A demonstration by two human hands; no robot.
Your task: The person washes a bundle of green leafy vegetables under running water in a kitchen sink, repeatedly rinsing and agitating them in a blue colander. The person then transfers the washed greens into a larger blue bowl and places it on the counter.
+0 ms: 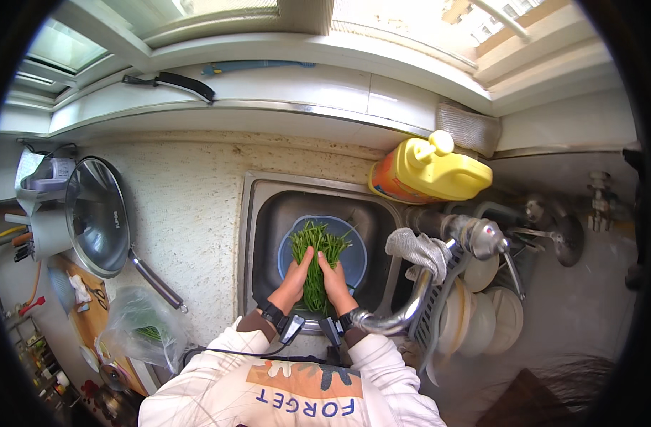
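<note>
A thick bunch of long green stalks [315, 285], like garlic chives, is gripped between both my hands above the sink. My left hand [296, 275] clasps it from the left, thumb along the top. From the right, my right hand [331, 275] presses on the same bunch, its thumb also on top. Under the bunch sits a round blue plastic basin [360, 261] inside the stainless steel sink [266, 213]. Whether the stalks' lower side touches the basin is hidden by the bunch itself.
A chrome faucet [411, 312] with a cloth [419, 251] over it arches at the right, by a rack of plates [459, 315]. Behind the sink stands a yellow pump jug [437, 168]. Leftward are a lidded pan [98, 219] and a plastic bag of greens [144, 325].
</note>
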